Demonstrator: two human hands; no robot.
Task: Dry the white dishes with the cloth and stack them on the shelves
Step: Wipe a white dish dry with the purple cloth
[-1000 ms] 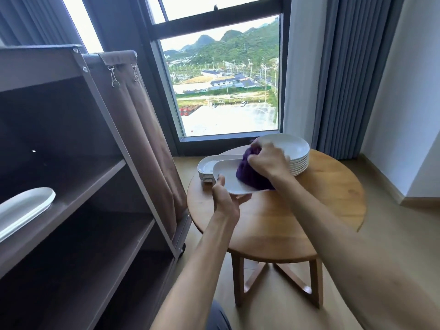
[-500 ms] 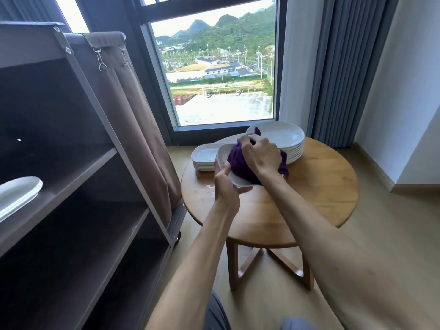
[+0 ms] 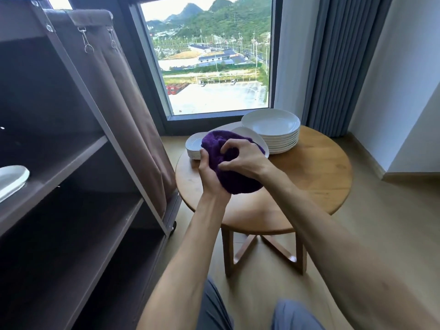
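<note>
A white dish (image 3: 250, 136) is held tilted above the round wooden table (image 3: 316, 172), mostly wrapped in a purple cloth (image 3: 228, 163). My left hand (image 3: 209, 175) grips the dish's near edge through the cloth. My right hand (image 3: 242, 158) pinches the cloth against the dish. Behind them a tall stack of large white plates (image 3: 271, 122) stands on the table, with a lower stack of small white dishes (image 3: 194, 145) at its left. One white dish (image 3: 12, 179) lies on the middle shelf (image 3: 71, 160) of the brown rack at the left.
The brown shelf rack (image 3: 100, 110) with a fabric side panel stands close to the table's left edge. A large window (image 3: 209, 55) and grey curtains (image 3: 338, 63) are behind the table. My knees (image 3: 292, 313) show at the bottom.
The cloth now covers nearly the whole dish, which has tipped up toward me. Both hands have shifted on it, and the camera has tilted down and come closer.
</note>
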